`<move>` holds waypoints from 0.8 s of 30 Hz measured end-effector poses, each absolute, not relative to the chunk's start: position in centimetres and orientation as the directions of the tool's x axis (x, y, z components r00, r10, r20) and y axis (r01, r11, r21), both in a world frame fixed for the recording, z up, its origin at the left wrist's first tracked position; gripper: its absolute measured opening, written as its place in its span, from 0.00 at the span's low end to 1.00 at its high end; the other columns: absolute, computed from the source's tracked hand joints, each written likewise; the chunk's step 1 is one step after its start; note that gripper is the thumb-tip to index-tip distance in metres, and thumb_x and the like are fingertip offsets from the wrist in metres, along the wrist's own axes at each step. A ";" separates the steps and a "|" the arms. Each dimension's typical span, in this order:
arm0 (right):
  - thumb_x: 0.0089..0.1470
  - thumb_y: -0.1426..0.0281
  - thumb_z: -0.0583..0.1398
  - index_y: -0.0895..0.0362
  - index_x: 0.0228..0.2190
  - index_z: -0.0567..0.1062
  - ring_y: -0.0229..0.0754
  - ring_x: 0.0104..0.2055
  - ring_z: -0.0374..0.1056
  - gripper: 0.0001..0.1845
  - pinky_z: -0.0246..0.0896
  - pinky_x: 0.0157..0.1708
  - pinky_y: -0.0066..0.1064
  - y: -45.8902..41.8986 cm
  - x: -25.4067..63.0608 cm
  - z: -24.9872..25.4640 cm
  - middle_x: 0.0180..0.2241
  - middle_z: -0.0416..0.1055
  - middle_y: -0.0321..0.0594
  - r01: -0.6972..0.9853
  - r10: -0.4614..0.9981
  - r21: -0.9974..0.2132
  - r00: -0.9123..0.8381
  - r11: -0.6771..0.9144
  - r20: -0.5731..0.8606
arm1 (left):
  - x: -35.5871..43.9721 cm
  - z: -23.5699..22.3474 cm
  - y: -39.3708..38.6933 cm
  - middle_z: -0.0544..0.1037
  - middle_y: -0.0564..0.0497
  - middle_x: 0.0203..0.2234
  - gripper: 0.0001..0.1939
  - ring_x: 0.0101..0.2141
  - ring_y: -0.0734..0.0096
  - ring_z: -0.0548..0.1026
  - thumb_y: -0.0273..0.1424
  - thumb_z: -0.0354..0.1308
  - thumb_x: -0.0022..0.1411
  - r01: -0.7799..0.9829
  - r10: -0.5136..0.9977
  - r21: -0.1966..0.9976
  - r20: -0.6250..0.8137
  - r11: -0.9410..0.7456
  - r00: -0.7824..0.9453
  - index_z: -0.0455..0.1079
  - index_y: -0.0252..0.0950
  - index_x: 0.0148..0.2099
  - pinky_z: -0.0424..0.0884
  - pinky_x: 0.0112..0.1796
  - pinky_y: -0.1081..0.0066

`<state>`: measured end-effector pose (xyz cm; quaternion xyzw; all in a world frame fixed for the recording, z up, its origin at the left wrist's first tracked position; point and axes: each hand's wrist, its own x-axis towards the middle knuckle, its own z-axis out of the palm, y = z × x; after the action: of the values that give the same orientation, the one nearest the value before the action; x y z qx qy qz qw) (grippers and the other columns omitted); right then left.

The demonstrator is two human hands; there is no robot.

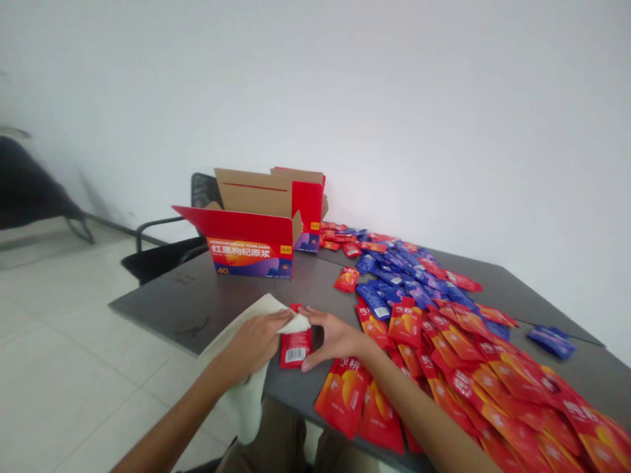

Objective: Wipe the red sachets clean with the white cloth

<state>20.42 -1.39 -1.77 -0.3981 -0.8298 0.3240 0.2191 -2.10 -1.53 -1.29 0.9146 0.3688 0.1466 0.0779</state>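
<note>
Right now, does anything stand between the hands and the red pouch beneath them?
Yes: the white cloth in the left hand partly covers the red pouch. Nothing visible separates the thumb of the right hand from the pouch.

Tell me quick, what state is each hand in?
Left hand: closed, holding the cloth.
Right hand: open, thumb at the edge of the red pouch.
</note>
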 end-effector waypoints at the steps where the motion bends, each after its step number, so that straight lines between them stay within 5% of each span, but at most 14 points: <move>1: 0.27 0.53 0.72 0.50 0.58 0.65 0.54 0.68 0.46 0.55 0.38 0.66 0.47 -1.4 20.4 -1.7 0.64 0.56 0.44 0.516 0.800 -0.712 -0.590 0.475 0.107 | -2.0 -1.2 -1.6 0.68 0.40 0.58 0.30 0.58 0.65 0.66 0.17 0.43 0.56 0.652 0.695 0.242 0.207 -0.718 0.689 0.64 0.29 0.60 0.61 0.59 0.63; 6: 0.21 0.54 0.74 0.60 0.60 0.60 0.56 0.67 0.49 0.64 0.42 0.65 0.46 -1.6 20.3 -1.7 0.63 0.56 0.54 0.565 0.835 -0.703 -0.544 0.432 0.076 | -1.8 -1.5 -3.7 0.64 0.46 0.61 0.32 0.61 0.69 0.60 0.17 0.45 0.55 0.448 0.493 0.231 0.201 -0.864 0.846 0.60 0.33 0.63 0.56 0.61 0.66; 11: 0.25 0.53 0.73 0.52 0.58 0.65 0.55 0.67 0.47 0.56 0.39 0.66 0.46 -1.4 20.4 -1.6 0.63 0.56 0.46 0.507 0.799 -0.715 -0.589 0.482 0.121 | -2.0 -1.1 -1.9 0.67 0.41 0.58 0.30 0.58 0.65 0.66 0.17 0.43 0.56 0.661 0.700 0.232 0.187 -0.714 0.689 0.63 0.28 0.61 0.60 0.59 0.64; 18: 0.22 0.52 0.73 0.56 0.60 0.60 0.56 0.67 0.48 0.64 0.41 0.65 0.47 -1.4 20.4 -1.9 0.63 0.55 0.51 0.550 0.825 -0.709 -0.559 0.442 0.080 | -1.7 -1.1 -4.0 0.64 0.47 0.60 0.35 0.60 0.69 0.62 0.17 0.44 0.52 0.472 0.523 0.258 0.189 -0.843 0.831 0.61 0.35 0.63 0.58 0.60 0.65; 24: 0.26 0.53 0.73 0.48 0.57 0.66 0.54 0.68 0.46 0.54 0.39 0.66 0.46 -1.4 20.4 -1.5 0.64 0.55 0.42 0.505 0.794 -0.716 -0.598 0.483 0.113 | -1.7 -0.8 -1.5 0.68 0.40 0.57 0.29 0.57 0.64 0.67 0.18 0.43 0.56 0.675 0.712 0.229 0.191 -0.702 0.676 0.64 0.27 0.60 0.61 0.59 0.63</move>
<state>20.37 -1.42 -1.52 -0.3901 -0.8321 0.3263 0.2210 -1.69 -1.53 -0.78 0.9127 0.3798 0.1337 0.0698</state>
